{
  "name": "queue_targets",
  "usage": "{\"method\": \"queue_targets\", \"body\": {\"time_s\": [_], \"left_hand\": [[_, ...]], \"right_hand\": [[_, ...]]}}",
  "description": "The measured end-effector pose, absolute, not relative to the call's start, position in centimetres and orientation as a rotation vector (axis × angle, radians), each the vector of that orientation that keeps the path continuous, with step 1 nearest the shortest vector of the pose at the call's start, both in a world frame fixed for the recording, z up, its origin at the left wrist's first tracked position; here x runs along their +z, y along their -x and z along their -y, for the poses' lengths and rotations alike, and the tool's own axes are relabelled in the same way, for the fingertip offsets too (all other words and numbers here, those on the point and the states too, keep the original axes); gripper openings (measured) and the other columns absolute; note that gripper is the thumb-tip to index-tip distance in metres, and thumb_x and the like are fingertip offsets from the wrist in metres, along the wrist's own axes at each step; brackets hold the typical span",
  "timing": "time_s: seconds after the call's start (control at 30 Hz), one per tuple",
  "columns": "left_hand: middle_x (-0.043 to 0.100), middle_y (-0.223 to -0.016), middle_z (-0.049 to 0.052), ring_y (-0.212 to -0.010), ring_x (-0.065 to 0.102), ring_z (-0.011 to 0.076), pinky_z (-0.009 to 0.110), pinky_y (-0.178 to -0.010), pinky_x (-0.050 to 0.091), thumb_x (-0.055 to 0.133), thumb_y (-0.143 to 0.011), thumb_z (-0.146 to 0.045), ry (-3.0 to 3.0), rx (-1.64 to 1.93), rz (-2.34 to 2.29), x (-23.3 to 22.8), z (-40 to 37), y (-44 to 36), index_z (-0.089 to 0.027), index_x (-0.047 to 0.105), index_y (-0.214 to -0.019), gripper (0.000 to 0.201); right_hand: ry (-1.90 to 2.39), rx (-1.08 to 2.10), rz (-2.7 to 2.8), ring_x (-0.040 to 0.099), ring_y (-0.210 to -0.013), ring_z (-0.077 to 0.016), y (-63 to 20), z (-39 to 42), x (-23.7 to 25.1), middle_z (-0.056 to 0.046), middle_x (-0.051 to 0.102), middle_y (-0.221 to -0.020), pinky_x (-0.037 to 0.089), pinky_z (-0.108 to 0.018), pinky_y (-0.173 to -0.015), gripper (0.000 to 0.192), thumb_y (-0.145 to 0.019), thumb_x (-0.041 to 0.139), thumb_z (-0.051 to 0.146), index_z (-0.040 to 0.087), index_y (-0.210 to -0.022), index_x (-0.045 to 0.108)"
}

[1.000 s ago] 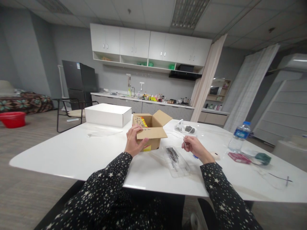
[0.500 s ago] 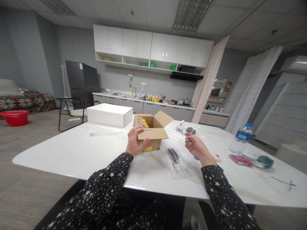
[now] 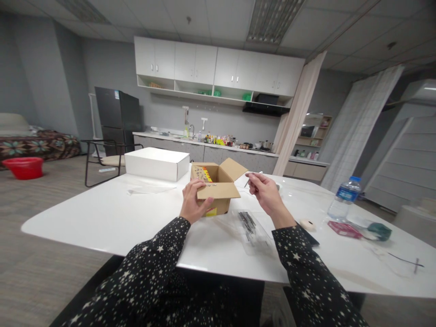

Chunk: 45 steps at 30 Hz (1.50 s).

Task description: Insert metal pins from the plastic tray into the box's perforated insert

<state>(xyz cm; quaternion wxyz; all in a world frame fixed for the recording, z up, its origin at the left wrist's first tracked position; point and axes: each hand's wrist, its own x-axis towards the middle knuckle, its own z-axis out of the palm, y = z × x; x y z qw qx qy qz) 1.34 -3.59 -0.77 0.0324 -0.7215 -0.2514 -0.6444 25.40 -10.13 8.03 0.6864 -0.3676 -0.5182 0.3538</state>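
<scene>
— What are we seeing at the small brown cardboard box [image 3: 218,186]?

— We are seeing it standing open near the middle of the white glossy table [image 3: 102,213], with its flaps spread. The left hand [image 3: 193,203] is gripping the near flap, the thumb lying on top and the fingers curling around the box's front left corner.

— And what are we noticing about the right hand [image 3: 267,194]?

— We are watching it hovering just to the right of the box, above the tabletop. Its thumb and forefinger are pinching a thin, small pin-like piece [image 3: 247,182]; it is too small for us to tell exactly what it is.

— What are we finding beside that hand?

— We are finding a clear plastic bag of dark thin pieces [image 3: 250,225] lying flat on the table, just below the right hand and beside the box. Behind the box a closed white rectangular carton [image 3: 156,163] is sitting. Well apart to the right, a clear water bottle with a blue cap [image 3: 342,200] is standing upright, with a red flat packet [image 3: 342,228] and a dark green pouch [image 3: 379,231] near it.
</scene>
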Motion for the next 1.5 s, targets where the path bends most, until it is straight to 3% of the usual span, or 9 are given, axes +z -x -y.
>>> {"method": "queue_targets", "body": {"time_s": [0.23,0.43,0.63,0.93,1.27,1.5], "left_hand": [[0.062,-0.123,0.012,-0.124,0.056,0.0298,0.052,-0.109,0.042,0.063,-0.087,-0.049,2.222,-1.987,0.794,-0.8,3.7,-1.3,-0.022,0.055,-0.115,0.040],[0.062,-0.121,0.012,-0.124,0.056,0.0295,0.051,-0.109,0.043,0.062,-0.089,-0.049,2.209,-1.971,0.792,-0.8,3.7,-1.4,-0.022,0.055,-0.116,0.039],[0.061,-0.121,0.012,-0.124,0.055,0.0297,0.052,-0.109,0.043,0.062,-0.088,-0.049,2.211,-1.965,0.790,-0.9,3.6,-1.4,-0.022,0.055,-0.116,0.040],[0.061,-0.123,0.012,-0.124,0.056,0.0302,0.053,-0.110,0.042,0.063,-0.087,-0.050,2.228,-1.982,0.798,-0.8,3.7,-1.4,-0.022,0.056,-0.116,0.041],[0.061,-0.122,0.012,-0.123,0.056,0.0302,0.052,-0.109,0.042,0.063,-0.087,-0.050,2.227,-1.963,0.792,-0.8,3.6,-1.4,-0.022,0.055,-0.116,0.041],[0.062,-0.122,0.012,-0.123,0.056,0.0301,0.052,-0.110,0.042,0.063,-0.087,-0.050,2.227,-1.958,0.802,-0.8,3.6,-1.3,-0.022,0.055,-0.116,0.041]], "right_hand": [[0.775,0.845,1.282,0.059,-0.053,-0.0092,-21.3,8.1,9.9,-0.003,0.072,-0.077,0.047,-0.022,-0.048,0.032,-0.071,0.083,0.040,0.015,-0.086,0.069],[0.759,1.007,1.258,0.065,-0.055,-0.0111,-18.8,6.9,10.2,-0.004,0.071,-0.071,0.055,-0.023,-0.054,0.015,-0.085,0.073,0.027,0.014,-0.083,0.067],[0.777,1.111,1.189,0.064,-0.052,-0.0118,-18.1,6.0,9.7,-0.006,0.070,-0.069,0.053,-0.023,-0.051,0.008,-0.090,0.064,0.019,0.013,-0.084,0.066],[0.797,1.215,1.091,0.064,-0.054,-0.0143,-18.4,6.0,9.8,-0.008,0.071,-0.066,0.055,-0.024,-0.053,0.016,-0.089,0.052,0.013,0.012,-0.081,0.066],[0.812,1.259,1.102,0.063,-0.052,-0.0137,-18.5,6.2,10.0,-0.009,0.070,-0.066,0.054,-0.023,-0.052,0.020,-0.094,0.054,0.016,0.011,-0.079,0.067],[0.843,1.258,1.130,0.064,-0.053,-0.0140,-18.5,6.1,10.0,-0.009,0.071,-0.066,0.053,-0.023,-0.051,0.013,-0.089,0.058,0.014,0.012,-0.080,0.067]]}}
